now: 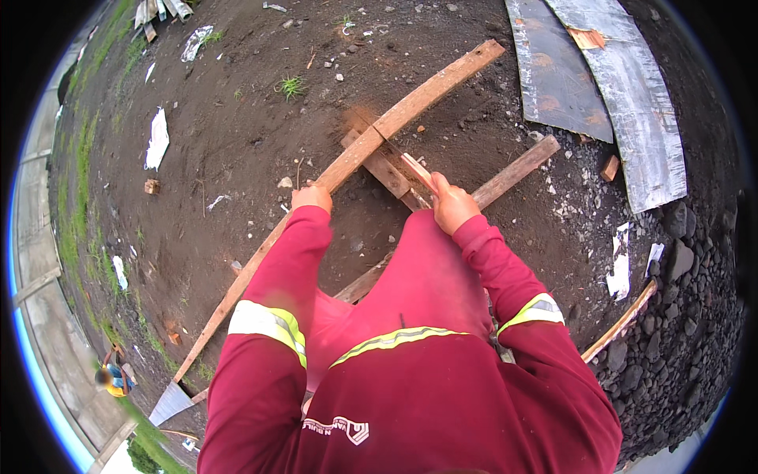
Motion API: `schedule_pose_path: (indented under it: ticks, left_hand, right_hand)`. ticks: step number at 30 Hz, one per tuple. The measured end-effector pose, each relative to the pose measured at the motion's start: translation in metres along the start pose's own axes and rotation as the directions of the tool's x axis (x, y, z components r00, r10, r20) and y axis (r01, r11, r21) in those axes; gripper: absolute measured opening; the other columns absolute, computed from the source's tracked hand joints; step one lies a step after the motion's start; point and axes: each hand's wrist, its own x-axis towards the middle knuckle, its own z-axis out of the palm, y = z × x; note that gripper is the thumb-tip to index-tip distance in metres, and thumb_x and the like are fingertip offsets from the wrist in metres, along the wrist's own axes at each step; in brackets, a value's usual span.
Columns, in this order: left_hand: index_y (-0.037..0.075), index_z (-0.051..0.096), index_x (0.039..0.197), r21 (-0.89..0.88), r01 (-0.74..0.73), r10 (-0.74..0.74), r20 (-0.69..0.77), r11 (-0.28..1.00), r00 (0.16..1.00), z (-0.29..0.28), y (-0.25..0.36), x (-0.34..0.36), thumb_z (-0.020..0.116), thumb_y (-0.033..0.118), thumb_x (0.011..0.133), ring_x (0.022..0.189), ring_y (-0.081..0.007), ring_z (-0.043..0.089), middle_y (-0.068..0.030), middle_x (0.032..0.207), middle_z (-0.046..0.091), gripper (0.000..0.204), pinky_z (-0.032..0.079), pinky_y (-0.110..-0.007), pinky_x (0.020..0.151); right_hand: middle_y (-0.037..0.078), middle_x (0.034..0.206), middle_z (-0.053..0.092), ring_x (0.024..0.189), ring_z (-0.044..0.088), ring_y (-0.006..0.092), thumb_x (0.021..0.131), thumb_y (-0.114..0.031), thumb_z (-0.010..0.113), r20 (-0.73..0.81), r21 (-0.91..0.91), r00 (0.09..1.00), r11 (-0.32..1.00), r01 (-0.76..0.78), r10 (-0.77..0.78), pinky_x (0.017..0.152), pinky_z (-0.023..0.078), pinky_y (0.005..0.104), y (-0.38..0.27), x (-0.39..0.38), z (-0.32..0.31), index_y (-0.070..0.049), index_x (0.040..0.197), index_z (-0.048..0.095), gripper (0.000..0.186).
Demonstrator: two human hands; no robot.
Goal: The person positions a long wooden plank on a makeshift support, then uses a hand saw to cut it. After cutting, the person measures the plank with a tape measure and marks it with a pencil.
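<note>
My left hand (310, 197) grips a long wooden board (422, 91) running diagonally from lower left to upper right. My right hand (454, 207) is closed on the pale wooden handle of a saw (418, 171); its thin blade, seen edge-on, lies at a cut across the board. Reddish sawdust shows beside the cut. A shorter wooden piece (386, 171) lies crosswise beneath the board, and another timber (517, 170) extends to the right. My legs hide part of the wood underneath.
Weathered metal sheets (624, 110) lie at upper right, near a wood block (609, 167) and dark stones (663, 332). Dirt ground (213, 142) has white scraps and grass. At left are a concrete strip (35, 221) and a person (118, 378). Scrap pieces (158, 14) lie at top left.
</note>
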Motion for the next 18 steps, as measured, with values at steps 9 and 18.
schedule_pose_path:
  ticks: [9,18]
  left_hand:
    - [-0.009,0.058,0.106,-0.001,0.011,-0.011,-0.015,1.000,1.000,0.005,-0.001,0.000,0.043,0.015,0.082,0.079,-0.0242,0.066,-0.0133,0.083,0.068,0.037,0.044,-0.038,0.076]
    - [-0.009,0.056,0.111,0.014,0.017,-0.018,0.072,1.000,0.997,-0.004,0.001,0.000,0.042,0.015,0.083,0.083,-0.0244,0.066,-0.0130,0.087,0.068,0.039,0.043,-0.038,0.078]
  right_hand:
    - [0.023,0.081,0.059,0.071,0.059,0.0401,0.083,-0.014,0.052,0.002,-0.072,1.000,0.997,-0.025,0.025,0.062,0.049,0.0474,0.016,-0.132,-0.082,-0.009,0.120,0.043,0.039]
    - [0.024,0.074,0.059,0.074,0.058,0.0429,0.083,-0.012,0.048,-0.024,0.018,0.998,0.998,0.057,-0.057,0.064,0.046,0.0497,0.000,-0.015,-0.013,-0.008,0.110,0.041,0.028]
